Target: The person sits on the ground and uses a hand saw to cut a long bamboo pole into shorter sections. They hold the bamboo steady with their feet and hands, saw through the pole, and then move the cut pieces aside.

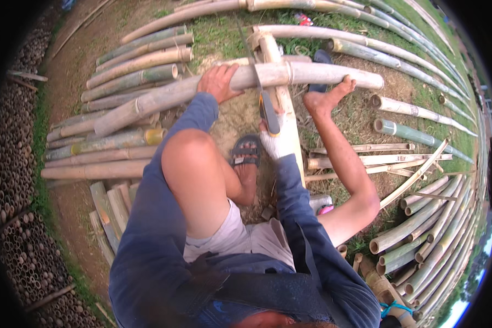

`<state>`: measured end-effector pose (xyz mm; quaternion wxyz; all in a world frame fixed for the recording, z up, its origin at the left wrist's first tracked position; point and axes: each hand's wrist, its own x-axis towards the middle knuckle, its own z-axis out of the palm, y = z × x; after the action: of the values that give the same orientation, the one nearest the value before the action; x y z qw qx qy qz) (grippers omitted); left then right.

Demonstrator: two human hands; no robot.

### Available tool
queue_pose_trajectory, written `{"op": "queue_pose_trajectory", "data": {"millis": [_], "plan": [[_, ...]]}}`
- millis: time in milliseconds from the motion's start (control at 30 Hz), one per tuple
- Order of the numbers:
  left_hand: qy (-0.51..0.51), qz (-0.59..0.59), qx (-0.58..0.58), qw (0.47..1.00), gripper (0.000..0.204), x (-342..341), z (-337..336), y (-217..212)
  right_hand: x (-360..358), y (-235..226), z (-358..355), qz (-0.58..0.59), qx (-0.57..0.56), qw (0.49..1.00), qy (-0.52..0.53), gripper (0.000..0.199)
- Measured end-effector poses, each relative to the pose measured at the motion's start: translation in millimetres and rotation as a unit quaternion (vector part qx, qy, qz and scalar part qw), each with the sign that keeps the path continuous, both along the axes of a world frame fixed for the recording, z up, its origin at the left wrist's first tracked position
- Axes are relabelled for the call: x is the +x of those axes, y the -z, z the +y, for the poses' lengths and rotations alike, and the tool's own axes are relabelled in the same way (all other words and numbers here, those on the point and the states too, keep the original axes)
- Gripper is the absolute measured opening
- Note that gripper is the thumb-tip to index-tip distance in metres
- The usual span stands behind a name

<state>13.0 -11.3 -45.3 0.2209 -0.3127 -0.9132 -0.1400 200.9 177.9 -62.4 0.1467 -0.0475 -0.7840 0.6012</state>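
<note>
A thick pale bamboo pole [311,73] lies crosswise in front of me over a wooden support [272,52]. My left hand [218,83] grips it from above, left of the saw. My right hand [273,139], in a white glove, is closed round the grey and orange handle of a hand saw [269,112]. Its narrow blade points away from me and crosses the pole close to my left hand. How deep the blade sits in the bamboo cannot be made out. My bare right foot [331,97] presses on the pole near its right end.
Bamboo lengths [142,65] lie in rows at the left, and long poles [410,63] stretch away at the right. More bamboo is piled [421,240] at the lower right. A stack of cut pieces [35,262] lines the far left. My left foot wears a dark sandal [247,150].
</note>
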Motion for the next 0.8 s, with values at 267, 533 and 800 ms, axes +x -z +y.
{"op": "queue_pose_trajectory", "data": {"millis": [267, 533, 800], "plan": [[-0.024, -0.197, -0.107, 0.974, 0.101, -0.4, 20.8, -55.3, 7.5, 19.3, 10.8, 0.072, 0.045, 0.996, 0.040, 0.058], [0.032, -0.172, -0.126, 0.976, 0.101, -8.9, 14.5, -53.3, 8.7, 36.3, -2.4, 0.017, -0.016, 0.999, 0.035, 0.058], [0.038, -0.144, -0.141, 0.979, 0.097, -12.6, 16.0, -54.1, -36.8, -62.8, 2.2, 0.099, -0.074, 0.992, 0.012, 0.052]]}}
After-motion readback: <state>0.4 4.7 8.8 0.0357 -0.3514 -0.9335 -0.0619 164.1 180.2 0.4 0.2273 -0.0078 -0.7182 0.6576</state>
